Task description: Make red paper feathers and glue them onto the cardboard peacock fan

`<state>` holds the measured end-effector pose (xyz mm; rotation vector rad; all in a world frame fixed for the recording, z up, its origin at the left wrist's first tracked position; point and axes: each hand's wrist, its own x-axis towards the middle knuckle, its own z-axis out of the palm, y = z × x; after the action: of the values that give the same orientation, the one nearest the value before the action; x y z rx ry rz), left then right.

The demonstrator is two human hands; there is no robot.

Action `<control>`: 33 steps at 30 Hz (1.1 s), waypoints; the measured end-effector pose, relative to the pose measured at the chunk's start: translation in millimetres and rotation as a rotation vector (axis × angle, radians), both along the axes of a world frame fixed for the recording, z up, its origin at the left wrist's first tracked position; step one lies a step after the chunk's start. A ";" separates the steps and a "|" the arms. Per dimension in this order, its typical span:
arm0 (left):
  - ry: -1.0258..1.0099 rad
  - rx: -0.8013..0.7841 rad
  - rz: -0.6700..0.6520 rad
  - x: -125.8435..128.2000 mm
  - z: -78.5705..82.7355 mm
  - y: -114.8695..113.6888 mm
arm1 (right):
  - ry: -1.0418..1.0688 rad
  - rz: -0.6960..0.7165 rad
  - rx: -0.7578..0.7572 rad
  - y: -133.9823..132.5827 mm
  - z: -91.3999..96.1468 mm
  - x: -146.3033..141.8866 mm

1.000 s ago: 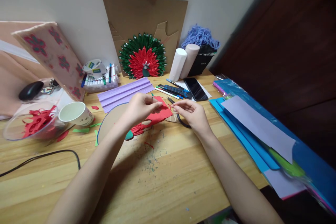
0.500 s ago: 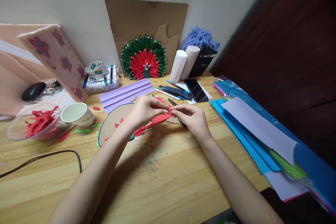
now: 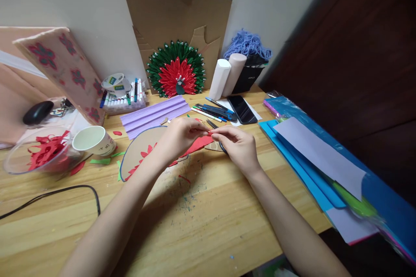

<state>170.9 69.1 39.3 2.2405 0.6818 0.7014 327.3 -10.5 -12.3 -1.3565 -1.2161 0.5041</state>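
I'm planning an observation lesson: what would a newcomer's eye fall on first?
Probably the fan-shaped green and red craft before the brown cardboard at the back. Then the left hand and right hand, mid-table, pinching a small red piece. Blue yarn at back right might follow.

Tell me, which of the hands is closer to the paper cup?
Left. The left hand is to the right of the paper cup, not touching it. The right hand is farther off, past the left one.
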 end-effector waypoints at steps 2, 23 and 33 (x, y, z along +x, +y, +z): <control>0.014 0.050 0.009 1.2 0.0 -1.3 | -0.052 -0.007 0.014 -0.5 -0.9 0.3; 0.028 0.173 0.058 5.9 -3.8 -5.2 | -0.245 -0.019 0.113 -2.4 2.3 -4.4; 0.048 0.136 0.038 4.3 0.5 -8.2 | -0.291 -0.107 0.160 -5.8 1.4 -4.9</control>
<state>175.2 60.9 39.8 2.3810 0.7214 0.7342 322.5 -16.4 -10.9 -1.3802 -1.3788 0.1322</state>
